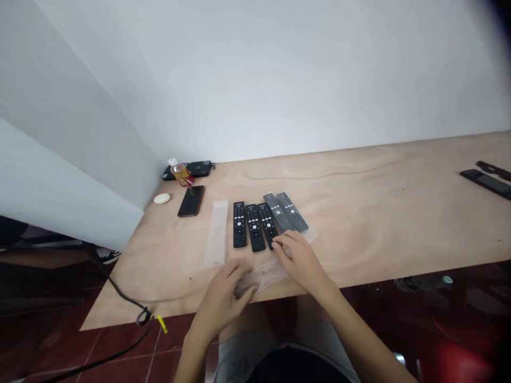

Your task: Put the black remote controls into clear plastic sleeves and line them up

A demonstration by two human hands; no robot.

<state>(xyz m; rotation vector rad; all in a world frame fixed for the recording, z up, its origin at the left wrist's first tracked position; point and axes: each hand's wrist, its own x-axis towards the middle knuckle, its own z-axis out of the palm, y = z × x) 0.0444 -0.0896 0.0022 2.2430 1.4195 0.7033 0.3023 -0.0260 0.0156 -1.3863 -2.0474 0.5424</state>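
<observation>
Several black remote controls point(255, 226) lie side by side on the plywood table point(379, 213); two at the right point(285, 211) are wrapped in clear plastic. My right hand point(299, 260) rests on the table at the near ends of the remotes, fingers curled, touching a remote and a clear plastic sleeve point(265, 274). My left hand point(225, 295) is at the table's front edge, fingers bent over the near end of that same sleeve. Another empty clear sleeve point(216, 233) lies flat to the left of the remotes.
A black phone point(191, 201), a white oval object point(162, 198), a small bottle of amber liquid point(179, 171) and a black box point(199, 168) sit at the far left corner. More black remotes point(489, 178) lie at the far right. A black cable point(120, 298) hangs off the left edge.
</observation>
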